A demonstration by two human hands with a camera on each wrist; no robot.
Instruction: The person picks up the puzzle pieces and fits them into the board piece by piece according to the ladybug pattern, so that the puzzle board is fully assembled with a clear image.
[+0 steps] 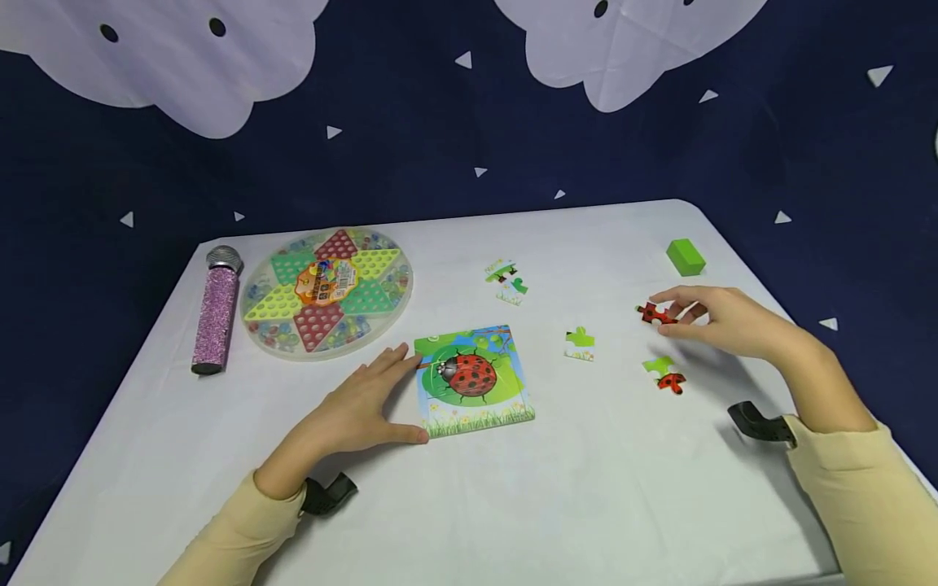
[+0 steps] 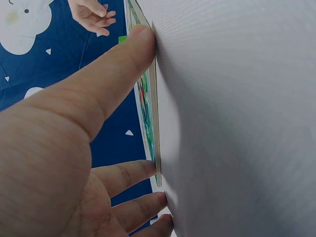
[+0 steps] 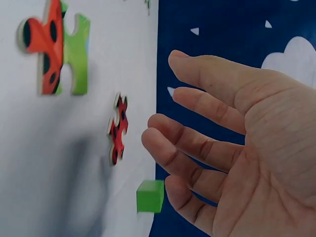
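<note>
A square ladybug picture board (image 1: 472, 378) lies flat in the middle of the table. Along its left edge sits my left hand (image 1: 359, 411), with the thumb at the near corner and spread fingers at the upper left. The left wrist view shows the thumb against the board's thin side. My right hand (image 1: 721, 321) hovers over a red, black-spotted jigsaw piece (image 1: 655, 313), its fingers loosely bent and holding nothing. In the right wrist view that piece (image 3: 117, 129) lies apart from the fingertips. Closer to me is a red-and-green jigsaw piece (image 1: 665, 374).
Right of the board lies a green jigsaw piece (image 1: 580, 343); more pieces (image 1: 507, 281) lie behind it. A green block (image 1: 685, 257) stands at back right. A round Chinese checkers board (image 1: 326, 293) and a glittery pink microphone (image 1: 216, 311) occupy the back left.
</note>
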